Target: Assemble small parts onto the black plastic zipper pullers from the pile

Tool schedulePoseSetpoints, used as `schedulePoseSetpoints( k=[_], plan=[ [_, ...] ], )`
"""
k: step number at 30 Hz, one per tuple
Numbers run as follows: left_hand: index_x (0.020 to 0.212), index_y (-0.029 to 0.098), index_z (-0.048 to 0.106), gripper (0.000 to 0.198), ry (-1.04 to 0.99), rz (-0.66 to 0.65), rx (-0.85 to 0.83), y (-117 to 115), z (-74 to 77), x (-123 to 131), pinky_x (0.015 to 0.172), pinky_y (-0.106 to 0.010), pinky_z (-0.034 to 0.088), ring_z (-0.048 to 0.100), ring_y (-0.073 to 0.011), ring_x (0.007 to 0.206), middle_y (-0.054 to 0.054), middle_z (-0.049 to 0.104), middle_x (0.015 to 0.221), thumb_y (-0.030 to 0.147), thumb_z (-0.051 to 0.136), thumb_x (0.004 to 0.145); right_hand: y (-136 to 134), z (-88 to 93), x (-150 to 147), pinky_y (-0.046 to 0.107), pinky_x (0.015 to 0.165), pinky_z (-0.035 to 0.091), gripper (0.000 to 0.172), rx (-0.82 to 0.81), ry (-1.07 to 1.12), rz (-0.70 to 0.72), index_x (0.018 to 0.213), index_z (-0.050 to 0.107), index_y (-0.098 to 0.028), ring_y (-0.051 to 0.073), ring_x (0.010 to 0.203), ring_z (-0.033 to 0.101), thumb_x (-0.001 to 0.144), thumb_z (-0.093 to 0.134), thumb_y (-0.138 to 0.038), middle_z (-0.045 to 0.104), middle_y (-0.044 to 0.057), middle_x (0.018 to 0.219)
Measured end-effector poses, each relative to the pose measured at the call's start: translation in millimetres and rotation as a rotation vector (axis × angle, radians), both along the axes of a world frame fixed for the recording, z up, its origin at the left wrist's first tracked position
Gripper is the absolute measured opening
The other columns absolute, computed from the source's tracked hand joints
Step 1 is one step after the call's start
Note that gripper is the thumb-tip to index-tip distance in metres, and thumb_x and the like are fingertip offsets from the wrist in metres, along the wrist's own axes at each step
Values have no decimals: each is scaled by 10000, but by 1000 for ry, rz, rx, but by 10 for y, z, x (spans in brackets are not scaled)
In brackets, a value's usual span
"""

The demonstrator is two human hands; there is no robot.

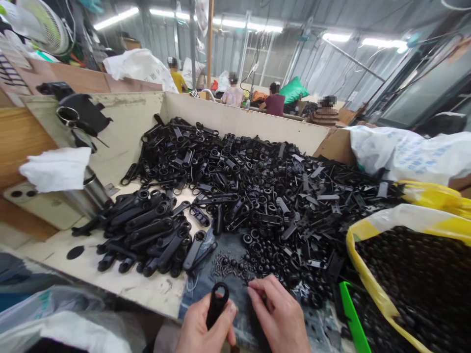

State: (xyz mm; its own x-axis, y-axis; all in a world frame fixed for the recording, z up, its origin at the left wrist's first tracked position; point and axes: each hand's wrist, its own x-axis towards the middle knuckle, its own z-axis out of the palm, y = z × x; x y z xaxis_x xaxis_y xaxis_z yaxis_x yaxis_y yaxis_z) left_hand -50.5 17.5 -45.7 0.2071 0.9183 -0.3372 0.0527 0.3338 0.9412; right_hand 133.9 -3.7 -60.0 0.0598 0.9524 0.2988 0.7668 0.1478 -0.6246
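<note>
My left hand (204, 328) is closed round a black plastic strap piece (217, 303) with a loop at its top, held upright near the bottom edge. My right hand (279, 316) is beside it, fingers pinched together at a small item I cannot make out. Just beyond the fingers lies a small heap of dark screws (228, 264) on a patch of blue denim cloth (200, 289). To the left sits a stack of assembled black pieces (150, 230). A big pile of loose black plastic parts (253, 186) fills the workbench.
A yellow-rimmed bag (405, 284) of small black round parts stands at the right, with a green plastic tool (351, 316) beside it. A steel flask (90, 193) under a white cloth (55, 167) and a phone (35, 201) sit left. Several people work at the back.
</note>
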Motion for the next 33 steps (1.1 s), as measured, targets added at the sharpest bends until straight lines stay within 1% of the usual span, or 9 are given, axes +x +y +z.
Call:
schedulePoseSetpoints(
  k=[4, 7, 13, 18, 21, 24, 27, 30, 33],
  plan=[
    [732, 183, 645, 415, 11, -140, 7, 27, 171, -10, 554, -254, 413, 531, -150, 509, 15, 595, 493, 585, 718, 806, -67, 191, 26, 215, 554, 481, 184, -49, 243, 96, 879, 756, -243, 153, 604, 621, 995, 643, -330, 660, -5, 736],
    [721, 198, 592, 427, 19, -229, -31, 23, 272, 14, 521, -244, 360, 479, -136, 512, 33, 533, 520, 602, 711, 792, -130, 282, 44, 214, 550, 457, 119, -61, 311, 183, 862, 774, -245, 150, 602, 605, 944, 691, -267, 617, -20, 687],
    [731, 207, 529, 468, 2, -310, -28, -9, 276, 58, 518, -240, 300, 369, -109, 524, 64, 440, 550, 644, 677, 811, -204, 297, 71, 219, 558, 436, 128, -65, 344, 218, 870, 784, -234, 145, 614, 600, 950, 685, -230, 626, -9, 701],
    [715, 210, 518, 385, 46, -334, 27, -34, 216, 49, 526, -242, 286, 373, -111, 547, 63, 430, 584, 542, 669, 838, -229, 316, 99, 225, 534, 428, 187, -70, 384, 245, 851, 798, -223, 145, 597, 594, 977, 675, -286, 667, 13, 702],
    [714, 207, 521, 378, 34, -339, 15, -64, 186, 61, 528, -246, 293, 373, -113, 540, 60, 436, 571, 536, 658, 838, -254, 318, 115, 228, 562, 454, 234, -61, 387, 277, 857, 800, -213, 153, 625, 622, 1006, 652, -316, 684, 27, 710],
    [694, 203, 534, 386, 7, -314, -37, -96, 176, 114, 517, -242, 300, 374, -107, 505, 59, 448, 528, 540, 682, 810, -299, 291, 128, 223, 549, 460, 210, -20, 389, 298, 913, 814, -205, 151, 617, 626, 1011, 645, -283, 680, 34, 716],
    [662, 195, 557, 396, -47, -247, -87, -112, 182, 198, 496, -227, 288, 371, -85, 450, 68, 450, 486, 537, 732, 759, -349, 243, 153, 213, 514, 448, 143, 48, 396, 297, 991, 818, -206, 139, 584, 605, 981, 676, -209, 671, 24, 713],
    [653, 195, 577, 396, -138, -193, -209, -114, 192, 277, 450, -213, 216, 304, -54, 383, 87, 439, 416, 534, 776, 707, -386, 200, 189, 212, 529, 465, 144, 75, 383, 296, 1034, 804, -209, 142, 597, 616, 961, 690, -162, 681, 21, 726],
    [657, 199, 599, 391, -196, -199, -334, -114, 203, 327, 411, -209, 148, 245, -39, 348, 89, 456, 384, 533, 797, 702, -401, 189, 212, 209, 510, 466, 126, 112, 360, 268, 1008, 798, -201, 138, 563, 610, 948, 697, -155, 680, 13, 704]
  ],
)
